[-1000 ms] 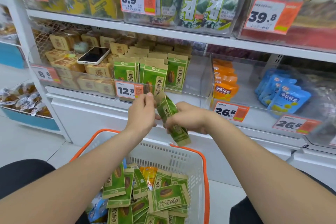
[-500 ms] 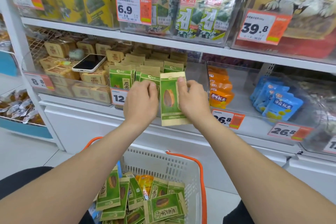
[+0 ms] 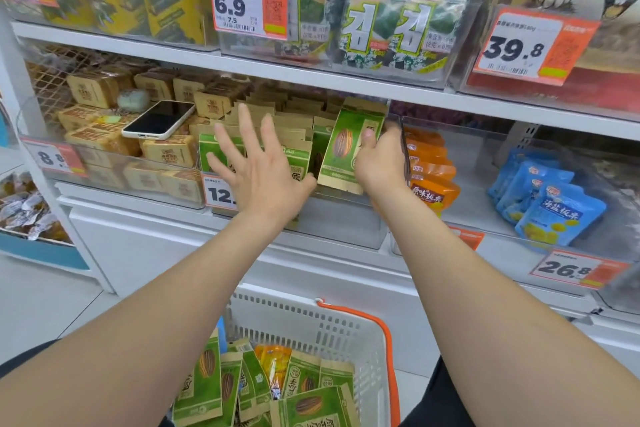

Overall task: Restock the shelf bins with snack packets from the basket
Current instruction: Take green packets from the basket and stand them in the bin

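Observation:
My right hand grips a green sunflower-seed packet by its right edge, holding it upright over the right end of the clear middle shelf bin. My left hand is spread with straight fingers against the row of matching green packets standing in that bin. Below, between my forearms, the white basket with an orange rim holds several more green packets and an orange one.
A phone lies on tan boxed snacks in the left bin. Orange packets and blue packets fill the bins to the right. Seaweed packs sit on the shelf above. Price tags hang along the shelf fronts.
Both hands have risen from above the basket to the shelf. The packet went up into the green-packet bin; my left hand let go of it and spread against the standing packets.

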Demonstrator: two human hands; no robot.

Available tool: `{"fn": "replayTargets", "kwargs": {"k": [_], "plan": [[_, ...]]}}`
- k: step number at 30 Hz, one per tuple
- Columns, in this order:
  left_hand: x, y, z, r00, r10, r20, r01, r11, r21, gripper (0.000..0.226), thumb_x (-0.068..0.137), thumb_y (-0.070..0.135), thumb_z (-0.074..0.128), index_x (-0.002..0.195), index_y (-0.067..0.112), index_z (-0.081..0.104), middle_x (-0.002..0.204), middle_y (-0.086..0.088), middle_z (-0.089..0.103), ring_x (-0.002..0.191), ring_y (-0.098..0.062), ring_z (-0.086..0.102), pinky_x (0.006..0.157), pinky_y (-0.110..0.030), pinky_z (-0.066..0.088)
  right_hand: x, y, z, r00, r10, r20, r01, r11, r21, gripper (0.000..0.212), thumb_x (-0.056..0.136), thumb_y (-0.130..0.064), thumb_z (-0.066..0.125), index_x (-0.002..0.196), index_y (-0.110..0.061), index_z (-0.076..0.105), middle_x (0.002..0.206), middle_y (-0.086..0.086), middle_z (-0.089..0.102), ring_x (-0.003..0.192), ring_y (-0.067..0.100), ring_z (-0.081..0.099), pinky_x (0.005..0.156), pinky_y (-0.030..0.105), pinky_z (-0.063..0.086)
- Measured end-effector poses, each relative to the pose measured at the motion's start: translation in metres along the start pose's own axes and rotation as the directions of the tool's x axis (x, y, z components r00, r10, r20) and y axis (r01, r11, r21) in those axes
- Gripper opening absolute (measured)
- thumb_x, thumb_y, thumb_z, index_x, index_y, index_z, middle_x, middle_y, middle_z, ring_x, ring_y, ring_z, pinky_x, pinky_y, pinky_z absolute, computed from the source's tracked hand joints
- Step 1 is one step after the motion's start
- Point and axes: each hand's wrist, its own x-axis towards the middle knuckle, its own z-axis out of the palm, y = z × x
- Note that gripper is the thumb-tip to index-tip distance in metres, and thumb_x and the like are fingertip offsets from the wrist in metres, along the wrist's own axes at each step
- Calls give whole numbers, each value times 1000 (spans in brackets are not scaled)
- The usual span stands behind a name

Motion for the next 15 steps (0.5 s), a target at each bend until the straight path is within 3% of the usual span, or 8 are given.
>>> {"fn": "replayTargets", "kwargs": {"k": [4,8,10,12,15], "plan": [[-2,-5,7,1000,17,-24,-18,999,-37,83,80,36,75,150,20,33,172,-3,4,157,-47,-9,118,-75,10,3,8,16,996,5,92,-1,999,-41,41,111,-22,41,149,-14,28,113,3,48,102,24,47,86,33,36],[-2,-5,11,999,33,-33,-36,994,-105,77,82,26,71,149,25,35,173,0,4,157,-45,-13,119,-73,13,9,13,29,988,31,149,-11,991,-134,45,105,-14,44,146,-17,23,113,9,57,115,37,56,95,47,48],[-3,-5,12,998,26,-50,-32,991,-127,78,78,26,73,148,28,37,173,0,-1,157,-44,-12,118,-73,15,10,11,29,977,70,201,-41,989,-145,62,104,-9,45,156,-12,12,134,18,53,125,40,53,103,47,47],[-4,-7,12,996,27,-88,-39,988,-148,83,74,26,75,148,30,36,173,-3,-7,157,-45,-9,117,-72,19,11,8,27,961,139,238,-98,979,-178,76,103,-4,48,162,-11,0,157,23,29,136,41,45,108,46,42],[-6,-10,12,990,48,-129,-69,984,-163,91,75,28,79,153,31,33,173,-8,-10,157,-46,-5,115,-72,23,12,5,25,932,219,288,-153,960,-236,90,102,-2,54,163,-11,-12,166,25,8,144,41,38,111,41,39]]}}
